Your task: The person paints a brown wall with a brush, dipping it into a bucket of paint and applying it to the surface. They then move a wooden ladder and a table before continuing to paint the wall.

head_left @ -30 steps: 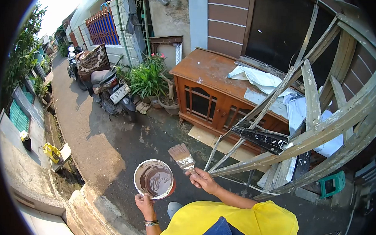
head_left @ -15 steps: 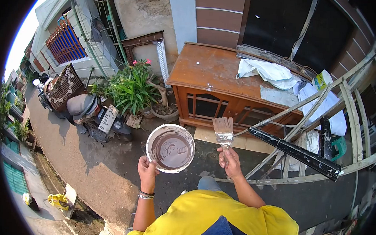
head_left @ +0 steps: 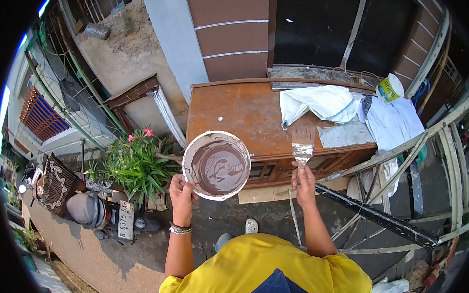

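Note:
My left hand [head_left: 183, 192] grips the rim of a white paint bucket [head_left: 246, 170] at its lower left. Brown paint [head_left: 224, 167] lies in the bucket and coats its inner wall. In my right hand [head_left: 303, 186] is a wide paintbrush [head_left: 302, 149], held upright by its handle. Its bristles are brown with paint and point away from me, and pale paint marks its metal band. Both the bucket and the brush appear in front of a wooden cabinet [head_left: 236, 104].
White cloths [head_left: 320, 102] and a small tub [head_left: 390, 89] lie on the cabinet. To the right stands a bamboo ladder frame [head_left: 429, 129] with a black beam [head_left: 383, 218]. Potted plants [head_left: 139, 166] and a parked motorcycle [head_left: 106, 214] are at left. Behind is a brown wall [head_left: 229, 33].
My view has turned and come nearer the cabinet. The bucket and brush now overlap the cabinet in view. A shoe has come into sight below. Both hands keep their hold.

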`<state>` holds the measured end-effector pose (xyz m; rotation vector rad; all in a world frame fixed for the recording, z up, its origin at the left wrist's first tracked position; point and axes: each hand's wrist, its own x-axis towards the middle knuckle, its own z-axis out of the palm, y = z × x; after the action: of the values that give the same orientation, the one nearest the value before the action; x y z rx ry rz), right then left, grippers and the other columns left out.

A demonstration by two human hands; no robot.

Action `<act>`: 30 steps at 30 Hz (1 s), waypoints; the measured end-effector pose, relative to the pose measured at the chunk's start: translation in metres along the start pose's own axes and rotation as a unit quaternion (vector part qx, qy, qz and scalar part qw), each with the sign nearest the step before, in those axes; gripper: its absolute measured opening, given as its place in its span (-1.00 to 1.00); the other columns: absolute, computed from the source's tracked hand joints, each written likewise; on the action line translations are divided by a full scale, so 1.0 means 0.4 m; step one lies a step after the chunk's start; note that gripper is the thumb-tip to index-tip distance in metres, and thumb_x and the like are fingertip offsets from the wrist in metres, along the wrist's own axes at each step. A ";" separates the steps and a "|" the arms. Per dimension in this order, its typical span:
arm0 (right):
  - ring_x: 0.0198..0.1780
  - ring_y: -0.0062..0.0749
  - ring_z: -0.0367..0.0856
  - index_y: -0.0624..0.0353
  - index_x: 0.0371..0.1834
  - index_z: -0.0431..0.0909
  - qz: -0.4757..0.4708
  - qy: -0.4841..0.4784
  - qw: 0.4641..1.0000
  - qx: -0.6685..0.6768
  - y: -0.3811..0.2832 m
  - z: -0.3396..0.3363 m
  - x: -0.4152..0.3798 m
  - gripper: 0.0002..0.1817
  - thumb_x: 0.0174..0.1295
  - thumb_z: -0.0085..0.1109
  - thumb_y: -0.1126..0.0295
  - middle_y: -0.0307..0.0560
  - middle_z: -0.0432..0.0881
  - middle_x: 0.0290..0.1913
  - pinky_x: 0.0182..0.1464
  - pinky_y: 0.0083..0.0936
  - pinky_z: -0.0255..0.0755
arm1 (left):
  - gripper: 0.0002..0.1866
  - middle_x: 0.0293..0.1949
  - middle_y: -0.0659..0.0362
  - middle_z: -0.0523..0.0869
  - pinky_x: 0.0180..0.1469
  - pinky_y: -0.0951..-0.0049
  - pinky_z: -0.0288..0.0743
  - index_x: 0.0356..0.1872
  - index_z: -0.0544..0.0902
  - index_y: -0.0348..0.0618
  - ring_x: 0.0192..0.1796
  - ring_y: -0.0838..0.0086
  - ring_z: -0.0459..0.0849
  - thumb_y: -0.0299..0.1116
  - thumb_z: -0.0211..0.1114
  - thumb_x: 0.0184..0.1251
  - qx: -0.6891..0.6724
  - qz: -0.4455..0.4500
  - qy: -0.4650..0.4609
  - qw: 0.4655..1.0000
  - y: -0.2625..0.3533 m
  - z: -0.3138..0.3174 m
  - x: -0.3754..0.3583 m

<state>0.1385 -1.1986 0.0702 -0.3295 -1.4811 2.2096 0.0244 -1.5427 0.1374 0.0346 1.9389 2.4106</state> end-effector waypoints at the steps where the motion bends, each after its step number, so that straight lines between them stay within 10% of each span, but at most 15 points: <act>1: -0.47 -0.73 0.34 0.18 0.17 0.53 -0.016 0.014 1.000 -0.022 -0.010 0.008 0.045 -0.66 0.61 0.00 0.16 -0.32 0.47 -0.37 -0.46 -0.70 0.23 | -0.88 -0.51 0.31 0.62 -0.56 0.70 0.37 -0.20 0.48 -0.14 -0.63 0.73 0.47 -0.45 0.28 0.42 -0.003 0.000 -0.018 1.000 -0.008 0.004 0.061; 15: -0.45 -0.52 0.48 0.25 -0.04 0.61 -0.108 0.004 0.919 -0.379 -0.184 0.095 0.535 -0.77 0.52 0.14 0.29 -0.25 0.59 -0.36 -0.32 -0.53 0.41 | -0.82 -0.51 0.35 0.54 -0.58 0.68 0.29 -0.20 0.45 -0.16 -0.59 0.76 0.44 -0.50 0.33 0.38 0.025 -0.035 -0.215 0.976 -0.094 0.233 0.742; 21: -0.18 -0.11 0.73 0.28 0.02 0.67 -0.167 -0.174 0.697 -0.675 -0.320 0.316 0.707 -0.72 0.31 0.20 0.41 0.02 0.73 -0.19 -0.19 -0.22 0.59 | -0.79 -0.52 0.36 0.50 -0.56 0.68 0.22 -0.20 0.44 -0.19 -0.57 0.78 0.39 -0.50 0.36 0.37 0.048 0.006 -0.256 0.965 -0.113 0.323 0.859; 30: -0.01 -0.16 0.75 0.28 -0.14 0.77 -0.164 -0.289 0.431 -0.839 0.042 0.405 1.027 -0.76 0.19 0.21 0.44 0.07 0.74 -0.11 -0.06 -0.23 0.67 | -0.82 -0.47 0.37 0.54 -0.44 0.71 0.29 -0.21 0.48 -0.21 -0.46 0.79 0.43 -0.51 0.37 0.37 0.077 -0.008 -0.187 0.979 -0.130 0.466 0.884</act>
<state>-0.2924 -1.1316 0.1404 0.2464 -3.1648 -0.3441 -0.3187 -1.3317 0.1223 0.4415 1.9286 2.0511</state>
